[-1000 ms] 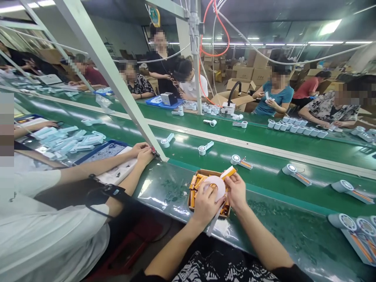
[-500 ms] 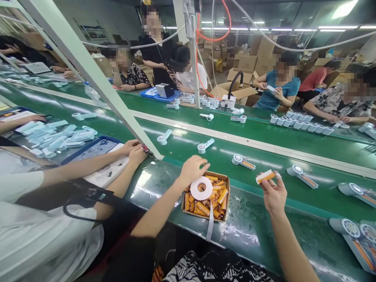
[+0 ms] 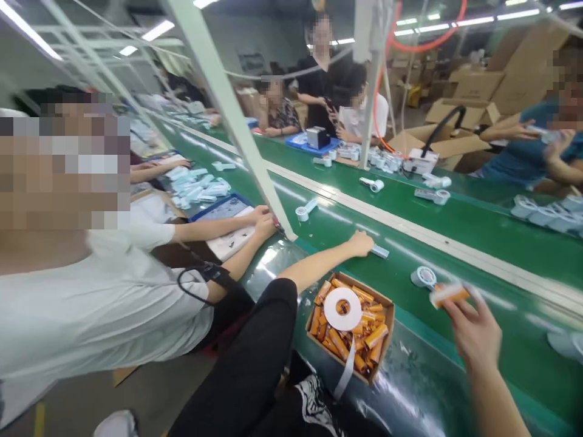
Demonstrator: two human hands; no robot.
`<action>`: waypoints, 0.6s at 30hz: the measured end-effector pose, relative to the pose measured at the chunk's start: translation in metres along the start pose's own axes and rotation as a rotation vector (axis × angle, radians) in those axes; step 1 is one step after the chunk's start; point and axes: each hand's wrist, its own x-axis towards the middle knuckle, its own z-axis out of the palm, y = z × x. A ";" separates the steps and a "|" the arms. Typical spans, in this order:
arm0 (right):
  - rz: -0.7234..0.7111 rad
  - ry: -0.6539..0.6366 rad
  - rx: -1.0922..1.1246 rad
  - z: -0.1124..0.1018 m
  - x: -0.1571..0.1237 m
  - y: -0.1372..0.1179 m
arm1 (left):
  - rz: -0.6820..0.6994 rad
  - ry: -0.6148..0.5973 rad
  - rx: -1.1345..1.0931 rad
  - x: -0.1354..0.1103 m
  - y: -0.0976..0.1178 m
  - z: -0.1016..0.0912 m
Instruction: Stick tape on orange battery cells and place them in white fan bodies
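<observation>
My left hand (image 3: 361, 243) reaches out over the green conveyor belt (image 3: 460, 230) and closes on a white handheld fan (image 3: 379, 250); only its handle shows past the fingers. My right hand (image 3: 476, 331) is raised at the right and pinches an orange battery cell (image 3: 449, 294) with a white strip on it; it is blurred by motion. Between my arms a cardboard box (image 3: 385, 340) of orange battery cells sits at the belt's near edge, with a white tape roll (image 3: 342, 308) lying on top and its tail hanging down.
Another white fan (image 3: 423, 277) lies on the belt just behind my right hand, and more fans (image 3: 306, 209) are spread further along. A co-worker in white (image 3: 113, 297) sits close at my left, hands on a tray. A slanted white frame post (image 3: 237, 121) meets the belt edge.
My left hand has moved from above the box forward onto the belt and closed on a fan. The camera has turned left. My right hand still holds the cell.
</observation>
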 end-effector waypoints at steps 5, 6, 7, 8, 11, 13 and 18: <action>-0.113 -0.460 -0.272 0.097 0.071 -0.007 | 0.117 -0.053 -0.078 0.021 -0.026 0.007; -0.137 -0.520 -0.333 0.111 0.082 -0.004 | 0.128 -0.046 -0.093 0.025 -0.030 0.009; -0.177 -0.574 -0.413 0.123 0.090 -0.001 | 0.131 -0.034 -0.108 0.027 -0.032 0.012; -0.214 -0.614 -0.489 0.132 0.095 0.002 | 0.130 -0.019 -0.122 0.027 -0.034 0.015; -0.298 -0.674 -0.663 0.144 0.097 0.010 | 0.113 0.029 -0.157 0.023 -0.031 0.022; -0.319 -0.699 -0.731 0.144 0.096 0.013 | 0.104 0.054 -0.181 0.022 -0.027 0.026; -0.391 -0.829 -0.943 0.142 0.099 0.016 | 0.059 0.096 -0.253 0.025 -0.017 0.035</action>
